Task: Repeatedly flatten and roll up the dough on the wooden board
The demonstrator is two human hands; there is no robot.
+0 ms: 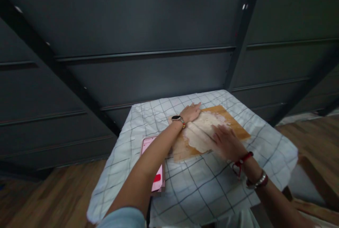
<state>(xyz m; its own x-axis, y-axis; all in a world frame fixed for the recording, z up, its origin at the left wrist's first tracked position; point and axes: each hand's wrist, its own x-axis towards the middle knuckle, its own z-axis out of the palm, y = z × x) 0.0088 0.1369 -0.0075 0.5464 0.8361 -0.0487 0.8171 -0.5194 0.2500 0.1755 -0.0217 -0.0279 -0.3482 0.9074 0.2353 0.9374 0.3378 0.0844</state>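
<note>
A pale, flat, irregular layer that looks like flour or dough (200,129) covers much of a tan sheet or board (239,131) on the table. My left hand (192,111) lies at the far left edge of the sheet, fingers stretched out and apart. Over the right part of the pale layer is my right hand (225,139), somewhat blurred, with its fingers extended and pointing left. A thin dark line crosses the layer towards the right fingertips; whether it is a crease or a tool I cannot tell.
A checked white cloth (201,182) covers the small table. A phone with a pink screen (157,178) lies on it, partly under my left forearm. A dark panelled wall (148,79) stands behind the table. At lower right is an open box (307,182) beside the table.
</note>
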